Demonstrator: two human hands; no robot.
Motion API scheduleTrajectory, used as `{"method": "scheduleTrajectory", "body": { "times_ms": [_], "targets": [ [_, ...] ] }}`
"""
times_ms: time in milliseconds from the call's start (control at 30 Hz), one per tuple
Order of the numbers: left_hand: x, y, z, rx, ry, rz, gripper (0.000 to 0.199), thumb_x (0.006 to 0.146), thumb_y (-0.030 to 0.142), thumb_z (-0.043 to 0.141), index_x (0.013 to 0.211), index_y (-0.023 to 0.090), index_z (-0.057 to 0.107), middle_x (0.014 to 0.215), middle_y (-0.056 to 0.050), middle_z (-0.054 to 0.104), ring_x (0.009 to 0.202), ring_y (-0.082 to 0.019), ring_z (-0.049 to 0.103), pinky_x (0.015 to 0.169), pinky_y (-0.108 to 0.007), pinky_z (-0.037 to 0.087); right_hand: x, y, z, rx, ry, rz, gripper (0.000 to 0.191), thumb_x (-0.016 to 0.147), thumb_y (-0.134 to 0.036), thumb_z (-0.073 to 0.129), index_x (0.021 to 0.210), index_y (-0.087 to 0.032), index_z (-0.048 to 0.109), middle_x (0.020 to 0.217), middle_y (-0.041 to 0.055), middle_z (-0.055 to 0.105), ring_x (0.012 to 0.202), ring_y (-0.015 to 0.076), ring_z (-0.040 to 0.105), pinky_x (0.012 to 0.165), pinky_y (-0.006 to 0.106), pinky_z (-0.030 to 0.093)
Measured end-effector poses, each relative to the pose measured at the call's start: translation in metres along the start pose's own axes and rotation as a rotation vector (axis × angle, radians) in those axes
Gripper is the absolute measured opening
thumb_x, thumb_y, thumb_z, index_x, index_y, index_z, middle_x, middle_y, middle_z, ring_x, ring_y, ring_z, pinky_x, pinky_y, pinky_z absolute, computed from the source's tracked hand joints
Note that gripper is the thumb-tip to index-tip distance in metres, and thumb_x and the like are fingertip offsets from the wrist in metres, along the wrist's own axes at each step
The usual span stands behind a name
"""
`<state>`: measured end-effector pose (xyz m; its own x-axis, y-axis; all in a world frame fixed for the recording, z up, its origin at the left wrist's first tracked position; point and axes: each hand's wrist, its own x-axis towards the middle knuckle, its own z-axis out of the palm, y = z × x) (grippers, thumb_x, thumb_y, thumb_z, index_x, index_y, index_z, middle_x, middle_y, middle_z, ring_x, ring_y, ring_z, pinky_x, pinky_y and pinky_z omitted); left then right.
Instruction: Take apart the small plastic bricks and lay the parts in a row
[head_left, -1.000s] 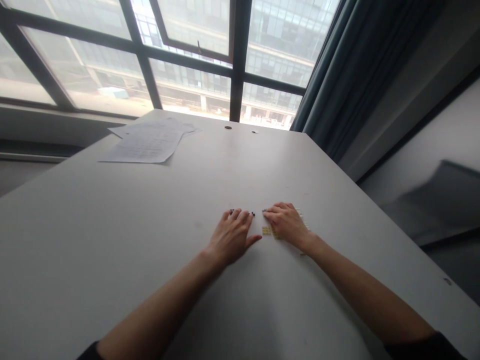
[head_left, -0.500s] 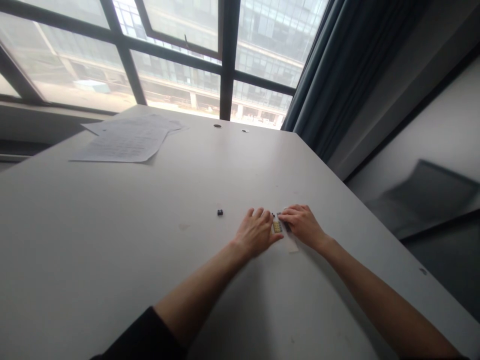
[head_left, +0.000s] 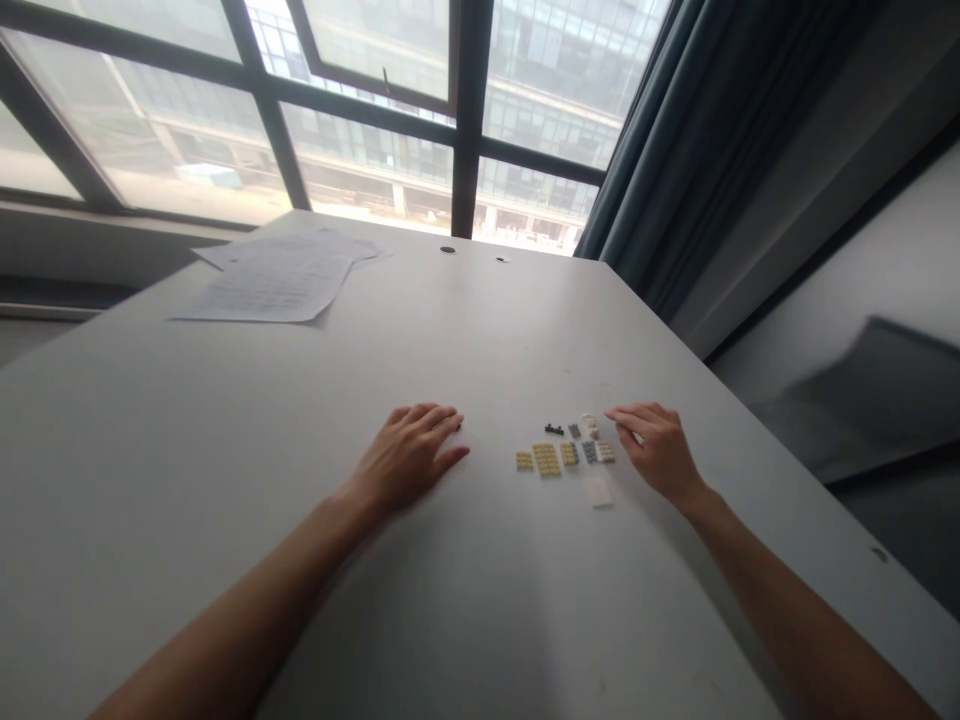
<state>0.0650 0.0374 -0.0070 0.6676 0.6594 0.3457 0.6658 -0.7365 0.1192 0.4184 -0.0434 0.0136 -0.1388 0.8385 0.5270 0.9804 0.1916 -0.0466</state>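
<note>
left hand (head_left: 409, 447) and right hand (head_left: 660, 447) flanked small yellow plastic bricks (head_left: 547, 460), grips unclear; apparently mid-arranging; next needed fingertip precision.

daylight glares through the window (head_left: 367, 160), leaving the curtain (head_left: 697, 140) dim and soft shadows across the table (head_left: 450, 350).

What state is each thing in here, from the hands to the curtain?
Left hand: palm down, thumb apart, left of the pieces.
Right hand: fingers bent, beside the white pieces; whether it grips anything is unclear.
Yellow pieces: lying in separate groups.
White pieces: lying in groups.
Black piece: lying beyond the yellow ones.
Papers: lying flat, overlapping.
Curtain: drawn aside, in folds.
</note>
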Motion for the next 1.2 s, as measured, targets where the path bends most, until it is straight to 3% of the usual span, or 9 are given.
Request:
{"method": "scheduleTrajectory", "body": {
  "times_ms": [100, 233, 567, 733, 867, 1000, 1067, 1133, 1200],
  "targets": [
    [-0.013, -0.014, -0.001, -0.021, -0.065, 0.051, 0.038, 0.094, 0.043, 0.039, 0.123, 0.024, 0.057, 0.131, -0.006, 0.057, 0.117, -0.023, 0.050, 0.097, -0.040, 0.037, -0.013, 0.009, 0.002, 0.002, 0.051, 0.028, 0.023, 0.088, -0.021, 0.049, 0.099, -0.022, 0.070, 0.100, 0.0044, 0.071, 0.095, 0.0214, 0.060, 0.086, 0.038, 0.038],
    [0.000, -0.008, 0.006, -0.028, -0.061, 0.055, 0.041, 0.094, 0.044, 0.039, 0.124, 0.023, 0.057, 0.132, -0.008, 0.056, 0.118, -0.024, 0.050, 0.098, -0.041, 0.036, -0.031, 0.014, 0.005, -0.005, 0.071, 0.040, 0.023, 0.088, -0.024, 0.049, 0.097, -0.021, 0.070, 0.097, 0.0049, 0.072, 0.093, 0.0216, 0.062, 0.085, 0.038, 0.039],
    [0.082, 0.046, 0.036, -0.057, -0.093, 0.203, 0.039, 0.094, 0.046, 0.039, 0.112, 0.021, 0.061, 0.126, -0.007, 0.060, 0.115, -0.023, 0.051, 0.096, -0.038, 0.035, -0.042, 0.015, 0.008, 0.028, 0.110, 0.102, 0.020, 0.089, -0.023, 0.050, 0.095, -0.020, 0.069, 0.096, 0.0048, 0.071, 0.093, 0.0205, 0.062, 0.088, 0.038, 0.038],
    [0.095, 0.069, 0.042, -0.073, -0.091, 0.252, 0.040, 0.093, 0.047, 0.040, 0.120, 0.021, 0.056, 0.132, -0.007, 0.056, 0.120, -0.023, 0.049, 0.099, -0.039, 0.034, -0.042, 0.011, 0.012, 0.078, 0.118, 0.122, 0.021, 0.089, -0.024, 0.049, 0.095, -0.021, 0.069, 0.096, 0.0056, 0.071, 0.094, 0.0210, 0.061, 0.089, 0.039, 0.040],
    [0.069, 0.061, 0.035, -0.116, -0.044, 0.224, 0.050, 0.094, 0.047, 0.039, 0.136, 0.022, 0.042, 0.148, -0.007, 0.038, 0.134, -0.024, 0.035, 0.109, -0.042, 0.027, -0.046, 0.007, 0.016, 0.308, 0.179, 0.257, 0.025, 0.088, -0.032, 0.052, 0.103, -0.020, 0.067, 0.105, 0.0084, 0.068, 0.101, 0.0228, 0.059, 0.092, 0.042, 0.043],
    [0.010, 0.005, 0.019, -0.241, 0.059, -0.024, 0.060, 0.095, 0.051, 0.028, 0.143, 0.015, 0.030, 0.150, -0.011, 0.033, 0.138, -0.023, 0.028, 0.113, -0.041, 0.025, -0.047, 0.010, 0.025, 0.715, 0.303, 0.584, 0.040, 0.084, -0.046, 0.056, 0.112, -0.018, 0.063, 0.117, 0.0125, 0.064, 0.109, 0.0259, 0.058, 0.094, 0.046, 0.043],
    [-0.025, -0.032, 0.002, -0.340, 0.189, -0.239, 0.070, 0.092, 0.061, 0.025, 0.144, 0.014, 0.027, 0.150, -0.014, 0.032, 0.138, -0.026, 0.029, 0.113, -0.044, 0.025, -0.041, 0.011, 0.026, 0.953, 0.412, 0.674, 0.053, 0.083, -0.056, 0.053, 0.120, -0.018, 0.058, 0.124, 0.0128, 0.059, 0.115, 0.0263, 0.055, 0.099, 0.049, 0.040],
    [-0.056, -0.060, -0.022, -0.436, 0.397, -0.448, 0.074, 0.091, 0.065, 0.018, 0.144, 0.015, 0.027, 0.150, -0.013, 0.031, 0.138, -0.029, 0.029, 0.114, -0.049, 0.023, -0.032, 0.006, 0.023, 1.168, 0.526, 0.712, 0.068, 0.082, -0.069, 0.040, 0.129, -0.021, 0.049, 0.135, 0.0117, 0.050, 0.122, 0.0255, 0.050, 0.104, 0.051, 0.035],
    [-0.081, -0.068, -0.051, -0.554, 0.517, -0.462, 0.070, 0.092, 0.061, 0.001, 0.148, 0.021, 0.009, 0.156, -0.007, 0.019, 0.140, -0.027, 0.023, 0.114, -0.048, 0.024, -0.022, -0.008, 0.013, 1.285, 0.554, 0.681, 0.081, 0.080, -0.078, 0.022, 0.136, -0.023, 0.042, 0.143, 0.0109, 0.041, 0.130, 0.0251, 0.043, 0.108, 0.052, 0.029]
  ]
}}
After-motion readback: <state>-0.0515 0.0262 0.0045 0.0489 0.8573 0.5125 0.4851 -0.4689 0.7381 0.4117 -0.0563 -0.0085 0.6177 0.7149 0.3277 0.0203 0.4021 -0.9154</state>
